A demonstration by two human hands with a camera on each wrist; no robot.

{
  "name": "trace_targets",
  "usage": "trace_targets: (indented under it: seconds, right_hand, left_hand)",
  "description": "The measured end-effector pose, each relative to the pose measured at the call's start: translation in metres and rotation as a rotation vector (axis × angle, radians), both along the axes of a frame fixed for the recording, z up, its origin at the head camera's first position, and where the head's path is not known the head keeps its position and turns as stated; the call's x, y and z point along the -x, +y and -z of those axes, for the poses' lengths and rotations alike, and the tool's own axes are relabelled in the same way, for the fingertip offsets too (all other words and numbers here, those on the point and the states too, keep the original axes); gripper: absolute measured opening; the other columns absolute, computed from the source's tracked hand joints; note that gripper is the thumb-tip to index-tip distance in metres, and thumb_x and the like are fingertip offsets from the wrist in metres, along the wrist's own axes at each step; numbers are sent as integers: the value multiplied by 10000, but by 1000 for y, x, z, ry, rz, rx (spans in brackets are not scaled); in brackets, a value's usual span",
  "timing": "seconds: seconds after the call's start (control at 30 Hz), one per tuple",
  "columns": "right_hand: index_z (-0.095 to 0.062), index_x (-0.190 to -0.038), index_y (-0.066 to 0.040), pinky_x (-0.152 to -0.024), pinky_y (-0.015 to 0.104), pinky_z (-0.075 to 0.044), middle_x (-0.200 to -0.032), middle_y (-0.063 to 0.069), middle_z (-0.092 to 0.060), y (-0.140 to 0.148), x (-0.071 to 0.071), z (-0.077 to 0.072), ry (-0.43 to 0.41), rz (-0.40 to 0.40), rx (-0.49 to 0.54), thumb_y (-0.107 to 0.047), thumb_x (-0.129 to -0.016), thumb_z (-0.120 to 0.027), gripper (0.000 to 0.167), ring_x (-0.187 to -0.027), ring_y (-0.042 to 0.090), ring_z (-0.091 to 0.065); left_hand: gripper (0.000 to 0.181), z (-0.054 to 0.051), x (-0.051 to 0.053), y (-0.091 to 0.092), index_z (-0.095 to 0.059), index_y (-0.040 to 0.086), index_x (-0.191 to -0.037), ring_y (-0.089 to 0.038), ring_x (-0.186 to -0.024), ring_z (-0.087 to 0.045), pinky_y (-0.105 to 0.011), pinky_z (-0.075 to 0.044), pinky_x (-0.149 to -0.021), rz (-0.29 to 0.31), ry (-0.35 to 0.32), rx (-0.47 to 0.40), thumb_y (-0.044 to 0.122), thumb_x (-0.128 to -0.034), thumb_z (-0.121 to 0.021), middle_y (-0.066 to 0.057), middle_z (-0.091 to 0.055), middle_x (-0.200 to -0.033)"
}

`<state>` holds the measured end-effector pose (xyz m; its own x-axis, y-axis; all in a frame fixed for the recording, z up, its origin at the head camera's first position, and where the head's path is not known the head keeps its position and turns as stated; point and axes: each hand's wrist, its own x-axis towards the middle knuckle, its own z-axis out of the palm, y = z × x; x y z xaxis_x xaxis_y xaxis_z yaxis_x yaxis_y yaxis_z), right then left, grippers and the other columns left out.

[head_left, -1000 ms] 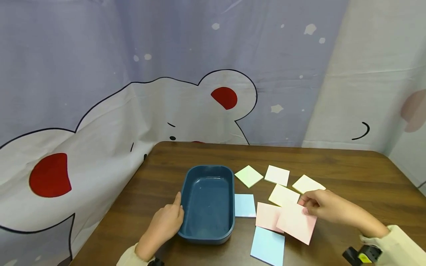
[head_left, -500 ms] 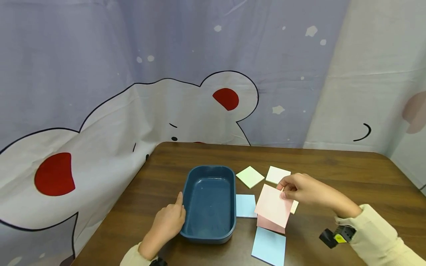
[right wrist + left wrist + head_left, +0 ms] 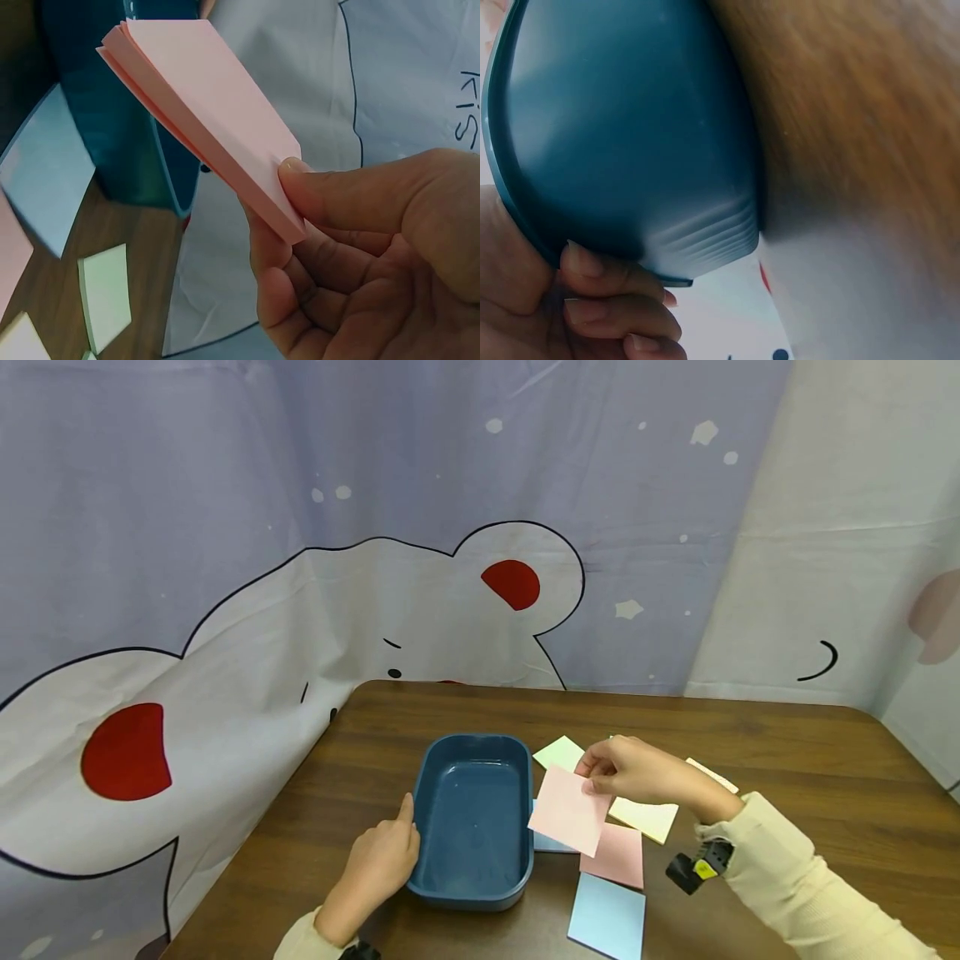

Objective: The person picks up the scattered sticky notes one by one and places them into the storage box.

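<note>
A pad of pink sticky notes (image 3: 573, 810) hangs tilted from my right hand (image 3: 633, 768), its corner pinched between thumb and fingers. In the right wrist view the pad (image 3: 210, 112) shows its layered edge. It is above the right rim of the dark blue plastic bin (image 3: 471, 893), partly covering a light blue pad (image 3: 553, 843). My left hand (image 3: 381, 856) holds the bin's left rim; in the left wrist view its curled fingers (image 3: 619, 311) lie against the outside of the bin (image 3: 630, 112) below the rim.
Right of the bin lie another pink pad (image 3: 617, 856), a larger blue pad (image 3: 607, 914), a green pad (image 3: 557, 750) and pale yellow pads (image 3: 648, 817), some partly hidden by my right hand. Behind the wooden table (image 3: 787, 760) hangs a patterned cloth (image 3: 637, 527).
My right hand has carried the pink pad leftward from over the other pads to the bin's right rim. My left hand has stayed at the bin.
</note>
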<state>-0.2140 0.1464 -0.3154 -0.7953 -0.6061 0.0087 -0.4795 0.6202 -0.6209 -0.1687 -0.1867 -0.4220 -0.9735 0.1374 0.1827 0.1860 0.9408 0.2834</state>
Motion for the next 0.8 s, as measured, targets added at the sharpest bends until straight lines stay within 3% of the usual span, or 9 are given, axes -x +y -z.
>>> trace_targets:
  seconds: [0.1,0.37,0.8]
  right_hand:
    - [-665,-940,1,-620,237,-470,-773,8,-648,-10,5,2,-21,-6,9,-38,-867,-647,85,-683,84,-556]
    - [-691,-926,-12,-640,229,-465,-771,7,-653,-40,15,9,22,-53,2,-40,-863,-658,76,-682,71,-544]
    - [-699,-936,-40,-688,285,-514,-876,51,-684,-89,23,24,-85,-51,-37,-51,-874,-660,75,-736,135,-585]
  left_hand:
    - [478,0,0,0,-444,-93,-1374,-115,-405,-333,-279,-273,-395,0,0,0,119,-948,-485,11,-409,-467]
    - [480,-1,0,1,-446,-88,-1375,-135,-414,-371,-296,-296,-403,-6,3,0,122,-946,-486,-2,-430,-476]
    - [485,-2,1,1,-448,-85,-1374,-162,-432,-435,-331,-344,-422,-23,-14,15,131,-942,-496,-42,-487,-502]
